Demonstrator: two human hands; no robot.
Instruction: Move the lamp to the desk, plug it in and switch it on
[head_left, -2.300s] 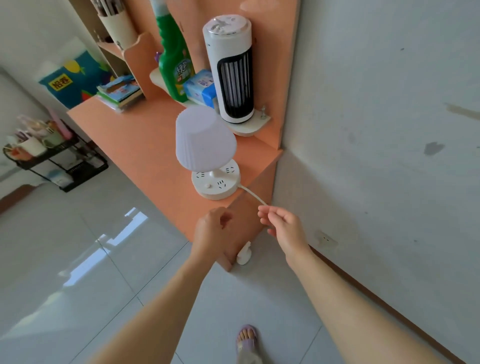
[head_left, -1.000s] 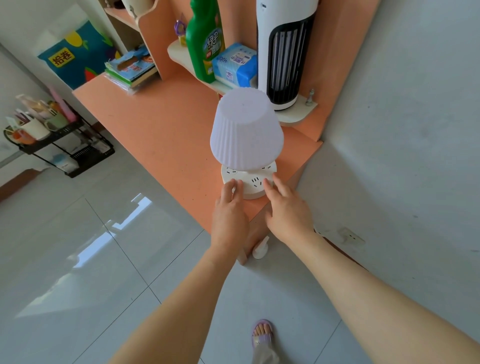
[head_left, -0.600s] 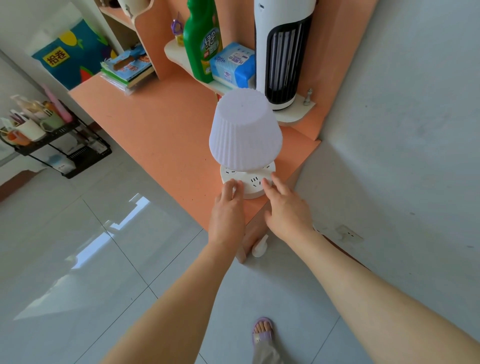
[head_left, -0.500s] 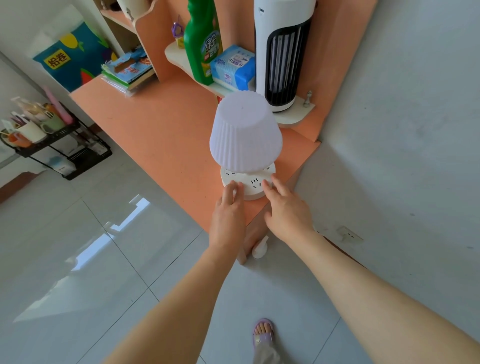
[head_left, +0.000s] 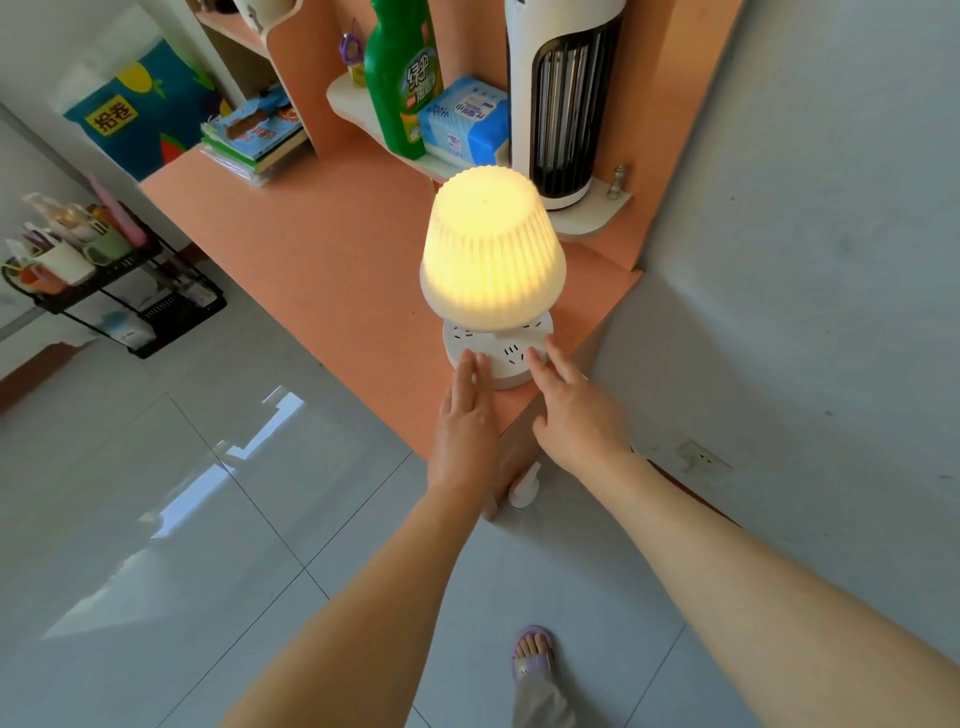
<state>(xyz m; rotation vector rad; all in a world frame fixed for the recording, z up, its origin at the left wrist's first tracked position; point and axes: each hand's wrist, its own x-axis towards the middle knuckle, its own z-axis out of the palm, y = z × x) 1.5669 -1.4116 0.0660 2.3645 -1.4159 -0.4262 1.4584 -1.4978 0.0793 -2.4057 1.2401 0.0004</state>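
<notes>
A small lamp (head_left: 491, 254) with a ribbed shade stands at the near right corner of the orange desk (head_left: 311, 260). Its shade glows warm yellow. The round white base (head_left: 506, 358) carries several sockets. My left hand (head_left: 465, 415) lies flat, fingertips on the base's near left rim. My right hand (head_left: 571, 405) touches the base's near right rim with fingers extended. Neither hand grips anything. A white plug (head_left: 522, 486) shows low by the desk leg; the cord is hidden.
Behind the lamp, a shelf holds a white tower fan (head_left: 563, 98), a green bottle (head_left: 400, 78) and a blue tissue pack (head_left: 465, 124). Books (head_left: 254, 135) lie at the desk's far left. A wall socket (head_left: 701, 460) sits low on the right wall. A black rack (head_left: 104, 275) stands left.
The lamp's shade has gone from unlit white to glowing yellow. Earlier my right hand let go of the cord and both hands came up to the base, where they stay.
</notes>
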